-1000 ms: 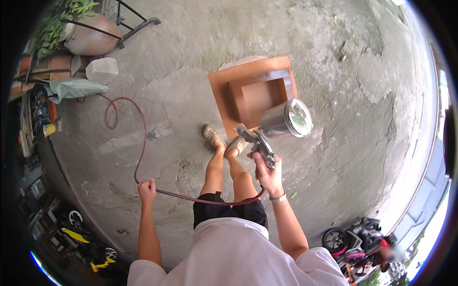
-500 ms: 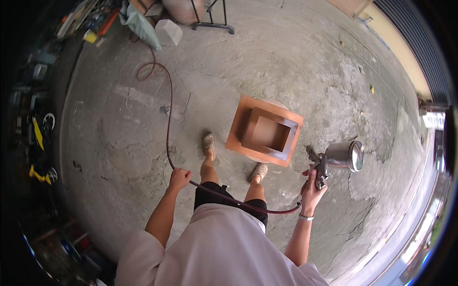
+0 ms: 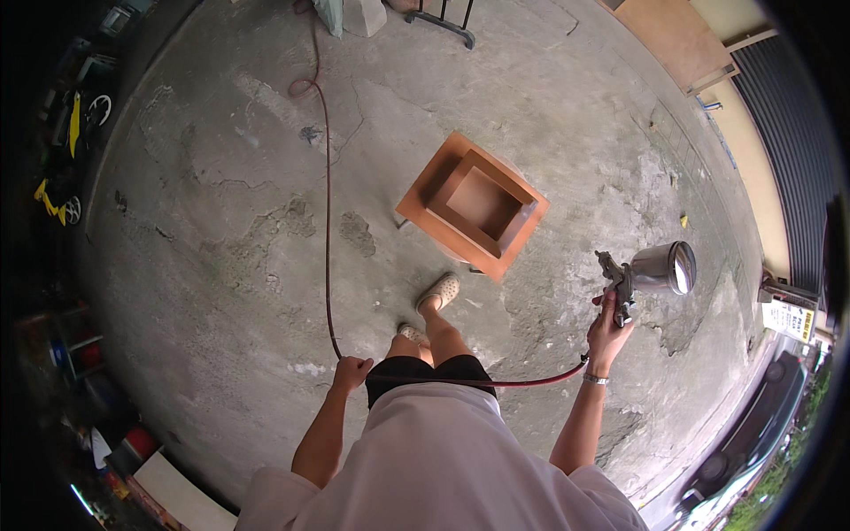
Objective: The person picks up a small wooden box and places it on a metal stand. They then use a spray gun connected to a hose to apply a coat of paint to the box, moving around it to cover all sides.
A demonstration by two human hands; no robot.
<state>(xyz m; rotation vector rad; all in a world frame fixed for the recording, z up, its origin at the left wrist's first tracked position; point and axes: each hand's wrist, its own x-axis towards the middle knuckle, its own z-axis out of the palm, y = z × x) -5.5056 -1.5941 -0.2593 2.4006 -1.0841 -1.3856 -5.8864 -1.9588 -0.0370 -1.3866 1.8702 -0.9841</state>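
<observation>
A metal spray gun (image 3: 623,285) with a silver cup (image 3: 657,268) is gripped in my right hand (image 3: 607,336), held out to the right of the frame piece. A dark red air hose (image 3: 328,221) joins the gun's handle, sags across my shorts and passes through my closed left hand (image 3: 352,372). From there it runs away over the floor to a small loop. Ahead of my feet sits an orange-brown square piece (image 3: 428,205) with a raised rectangular frame around a recess. It rests on a stand mostly hidden beneath it. Neither hand touches it.
Cracked concrete floor (image 3: 239,292) surrounds me. A white block (image 3: 364,16) and a black metal stand foot (image 3: 443,28) are at the far edge. Shelves and clutter line the left side. A corrugated shutter (image 3: 784,159) and a sign (image 3: 788,319) stand right, with a parked car (image 3: 753,434) beyond.
I have stepped and turned, so the square piece now appears rotated and farther left. My feet have moved closer together. Both hands keep hold of the hose and spray gun.
</observation>
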